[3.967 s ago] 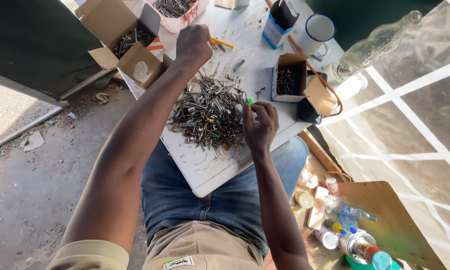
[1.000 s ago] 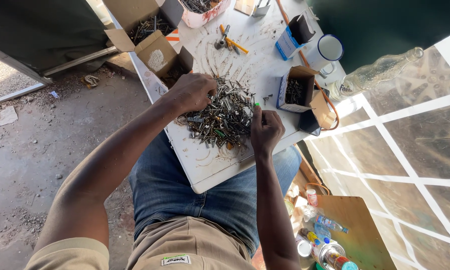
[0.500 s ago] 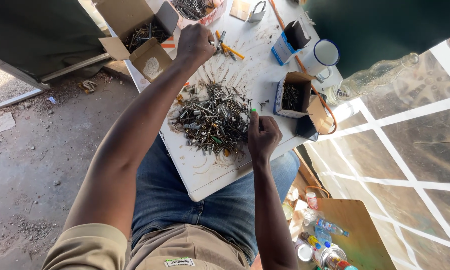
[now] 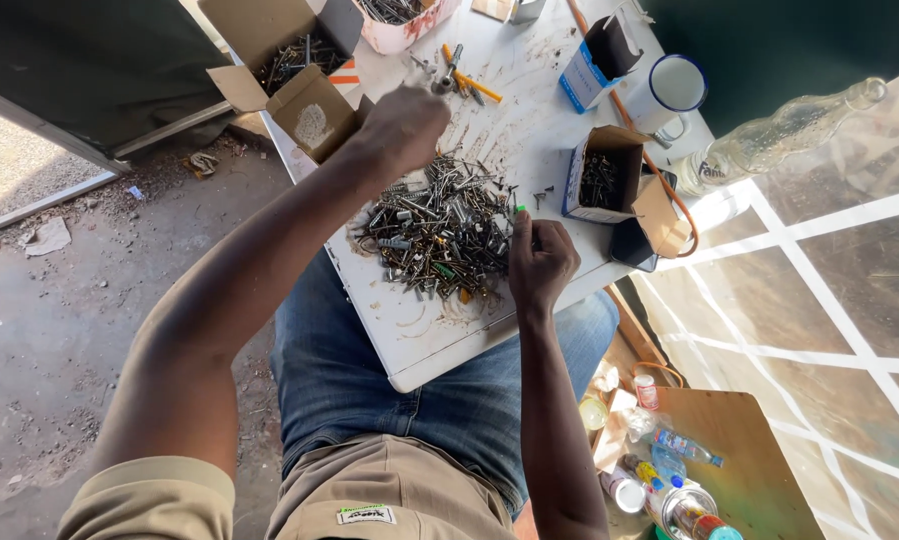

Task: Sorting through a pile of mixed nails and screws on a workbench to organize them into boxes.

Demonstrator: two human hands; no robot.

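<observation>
Left hand [image 4: 401,125] nearer screw pile [image 4: 439,232]

White table [image 4: 439,345]; screw pile [image 4: 439,235], cardboard boxes [image 4: 599,180], mug [image 4: 669,95], perhaps pliers [image 4: 459,75].

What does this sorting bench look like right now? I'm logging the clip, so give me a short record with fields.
Surface: white table
Centre: pile of mixed screws and bolts
Left hand: raised over the far edge of the pile, fingers closed
Right hand: at the pile's right edge, pinching a small green piece
Right of pile: open cardboard box of dark screws
Far side: white mug
</observation>
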